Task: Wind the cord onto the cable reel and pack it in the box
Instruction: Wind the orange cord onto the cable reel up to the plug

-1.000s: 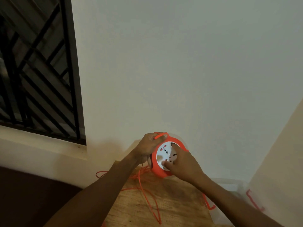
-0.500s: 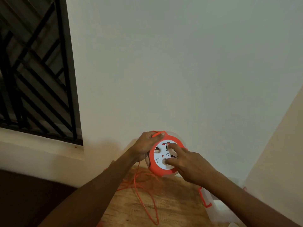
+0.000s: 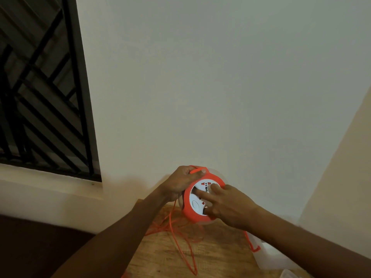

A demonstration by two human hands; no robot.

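Note:
An orange cable reel (image 3: pixel 190 209) with a white socket face is held up in front of the wall, above a wooden table (image 3: pixel 216 255). My left hand (image 3: pixel 180 182) grips its upper left rim and orange handle. Fingers of my right hand (image 3: pixel 226 205) press on the white socket face. A thin orange cord (image 3: pixel 180 245) hangs from the reel's left side and lies in loose loops on the table. The box is at the lower right, a whitish box (image 3: pixel 269 255) with an orange strap, partly hidden by my right forearm.
A plain white wall rises directly behind the reel. A dark window grille (image 3: pixel 40 97) with a ledge below is at the left. A beige surface (image 3: pixel 345 197) stands at the right edge. The floor at lower left is dark.
The white socket face has rotated under my right fingers, which shifted over it. My left hand keeps its grip on the rim. The loose cord loops on the table have shifted slightly.

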